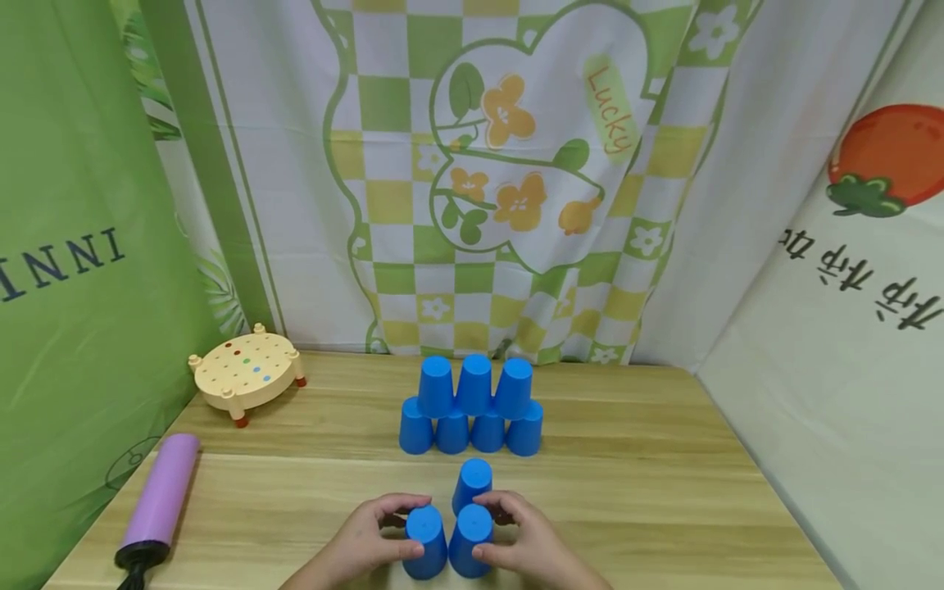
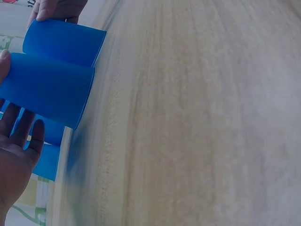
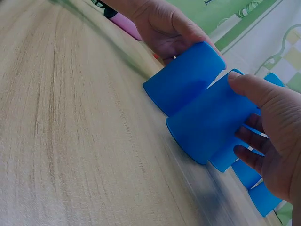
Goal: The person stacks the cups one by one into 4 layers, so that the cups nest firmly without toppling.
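Fingers of the left hand bend round the left cup, thumb on its near side and index finger towards its far side. Those of the right hand hold the right cup in a mirrored grip, the thumb again on the near side; in the right wrist view, the lower fingers spread loosely beside the cup wall.

Both held cups are plain blue, mouth down, and lie in front of the seven-cup stack, on the person's side of it. They stand upright just beside each other; whether either rim is slightly off the wooden table cannot be told. Between them and the stack stands a third cup, also blue and inverted, close behind the right cup.

The stack itself has a lower row of four inverted cups, with three more set on top across the joins.

Left of the stack and well apart from it is a round cream pegboard on short red-footed legs. Farther forward on that same side lies a purple hand pump with a black end. Behind the stack hangs a green-and-yellow checked curtain bearing the word "Lucky".
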Available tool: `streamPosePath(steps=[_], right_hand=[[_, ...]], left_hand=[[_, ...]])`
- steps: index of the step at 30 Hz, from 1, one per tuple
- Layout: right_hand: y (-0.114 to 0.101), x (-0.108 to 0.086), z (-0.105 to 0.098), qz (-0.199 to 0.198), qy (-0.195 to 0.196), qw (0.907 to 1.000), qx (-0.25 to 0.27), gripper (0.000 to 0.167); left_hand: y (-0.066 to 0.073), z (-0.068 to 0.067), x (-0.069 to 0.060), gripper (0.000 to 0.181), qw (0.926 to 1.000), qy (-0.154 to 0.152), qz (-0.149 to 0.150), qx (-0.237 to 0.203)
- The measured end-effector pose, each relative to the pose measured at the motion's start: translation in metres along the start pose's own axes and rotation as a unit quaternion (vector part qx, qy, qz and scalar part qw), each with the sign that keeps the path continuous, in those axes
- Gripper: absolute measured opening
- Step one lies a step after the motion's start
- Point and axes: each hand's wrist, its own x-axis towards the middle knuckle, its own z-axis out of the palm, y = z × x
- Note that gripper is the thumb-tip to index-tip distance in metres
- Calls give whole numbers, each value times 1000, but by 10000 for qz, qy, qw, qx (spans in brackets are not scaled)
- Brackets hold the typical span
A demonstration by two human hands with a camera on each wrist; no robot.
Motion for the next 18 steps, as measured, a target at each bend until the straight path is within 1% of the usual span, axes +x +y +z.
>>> streamPosePath(steps=[2, 4, 6, 8, 11, 15, 18], right_hand=[[1, 0, 1, 42, -8, 10000, 44, 49], [1, 0, 1, -28, 28, 10000, 45, 50], [1, -1, -1, -132, 102, 9999, 10, 50], [-3, -3, -4, -270, 213, 9994, -76, 51], [-14, -7, -14, -432, 322, 9983, -200, 51], [-36, -11, -34, -725, 364, 9962, -305, 52], [-51, -8, -51, -1160, 453, 9917, -332, 51]], left_hand=[[-1, 0, 0, 57, 10000, -15, 6, 9], [-1, 0, -1, 58, 10000, -15, -2, -1], [2, -1, -1, 58, 10000, 34, 7, 34], [8, -2, -2, 57, 9998, 126, 45, 112], [22, -6, -1, 56, 9987, 304, 244, 321], [46, -14, 2, 55, 9955, 573, 512, 548], [67, -22, 9, 56, 9928, 805, 632, 615]])
